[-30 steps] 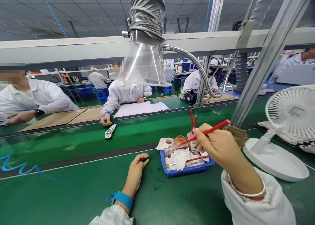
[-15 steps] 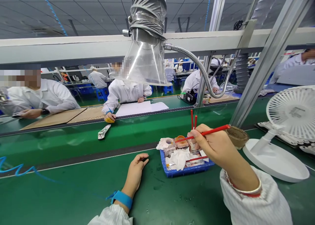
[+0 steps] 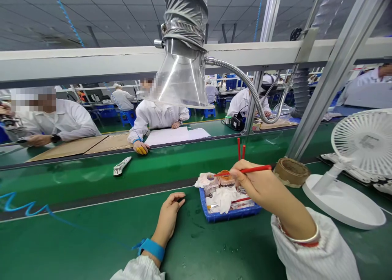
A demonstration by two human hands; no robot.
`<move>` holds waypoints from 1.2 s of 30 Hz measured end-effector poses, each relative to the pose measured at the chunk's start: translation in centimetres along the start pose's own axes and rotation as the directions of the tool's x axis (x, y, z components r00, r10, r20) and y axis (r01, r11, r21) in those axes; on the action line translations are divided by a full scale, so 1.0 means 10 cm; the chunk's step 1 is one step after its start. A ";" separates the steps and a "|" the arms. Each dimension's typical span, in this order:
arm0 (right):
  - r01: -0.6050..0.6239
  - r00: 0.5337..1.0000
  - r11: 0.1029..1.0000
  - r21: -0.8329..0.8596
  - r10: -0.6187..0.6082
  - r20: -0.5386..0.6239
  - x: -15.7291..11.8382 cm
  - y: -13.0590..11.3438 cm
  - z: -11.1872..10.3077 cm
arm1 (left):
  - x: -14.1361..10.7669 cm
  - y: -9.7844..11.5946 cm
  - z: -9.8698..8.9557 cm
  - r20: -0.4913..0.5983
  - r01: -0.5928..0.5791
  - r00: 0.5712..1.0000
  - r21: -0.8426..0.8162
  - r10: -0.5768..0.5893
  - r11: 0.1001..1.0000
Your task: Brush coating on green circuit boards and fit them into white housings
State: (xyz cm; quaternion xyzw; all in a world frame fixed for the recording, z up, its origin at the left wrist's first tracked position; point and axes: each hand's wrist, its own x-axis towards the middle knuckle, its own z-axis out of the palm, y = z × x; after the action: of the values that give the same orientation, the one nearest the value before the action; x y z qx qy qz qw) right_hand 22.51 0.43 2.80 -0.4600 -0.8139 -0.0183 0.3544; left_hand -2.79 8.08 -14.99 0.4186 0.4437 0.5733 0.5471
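Right hand (image 3: pixel 260 185) grasps red-handled brush (image 3: pixel 251 171), tip over small orange-topped pot (image 3: pixel 226 178) in blue plastic tray (image 3: pixel 229 217), tray at 5 o'clock of view. Left hand (image 3: pixel 168 216) released, loosely curled, empty, on green conveyor belt (image 3: pixel 92 239), at tray's 9 o'clock. Brown tape roll (image 3: pixel 291 172) at right hand's 3 o'clock.

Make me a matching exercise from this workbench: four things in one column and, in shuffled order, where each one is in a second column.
Things:
1. Slim red stick
2. Blue wristband
3. White desk fan
4. Crumpled white cloth

Places:
A. Inside the blue tray
B. Gripped in the right hand
C. Around the left wrist
D. Standing at the far right of the green work surface

Right pairs: 1-B, 2-C, 3-D, 4-A.
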 end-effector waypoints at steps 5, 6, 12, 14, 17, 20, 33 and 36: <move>0.044 0.998 0.994 0.097 -0.048 0.041 -0.01 0.01 -0.02 | 0.00 -0.01 -0.01 0.005 0.006 1.000 0.006 -0.006 1.000; 0.051 0.998 0.990 0.129 -0.054 0.025 -0.02 0.01 -0.03 | 0.00 -0.01 -0.02 0.005 0.009 1.000 0.007 -0.009 1.000; 0.013 0.997 0.991 0.135 -0.023 0.078 -0.07 0.02 -0.05 | 0.00 -0.01 -0.01 0.007 0.022 1.000 -0.010 -0.022 1.000; 0.031 0.992 0.986 0.163 -0.050 0.118 -0.09 0.03 -0.07 | 0.00 -0.01 -0.01 0.008 0.021 1.000 -0.025 -0.021 0.999; 0.047 0.992 0.973 0.224 -0.071 0.101 -0.10 0.04 -0.09 | 0.01 -0.01 -0.01 0.012 0.025 1.000 -0.037 -0.024 0.999; 0.033 0.989 0.977 0.211 -0.062 0.134 -0.09 0.02 -0.08 | 0.01 -0.01 -0.01 0.014 0.030 0.999 -0.041 -0.029 0.999; 0.074 0.960 0.995 0.071 -0.091 0.266 -0.10 -0.08 -0.10 | -0.01 0.02 0.03 -0.005 0.016 1.000 -0.049 -0.017 0.999; 0.097 0.951 0.992 0.087 -0.118 0.287 -0.12 -0.09 -0.11 | -0.01 0.03 0.03 0.006 -0.017 1.000 -0.006 0.017 1.000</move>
State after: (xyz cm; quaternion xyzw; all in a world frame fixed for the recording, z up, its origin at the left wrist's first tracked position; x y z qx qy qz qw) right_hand 22.85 -1.38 3.19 -0.3999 -0.8812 0.0595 0.2452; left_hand -2.57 7.97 -14.65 0.4222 0.4368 0.5780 0.5448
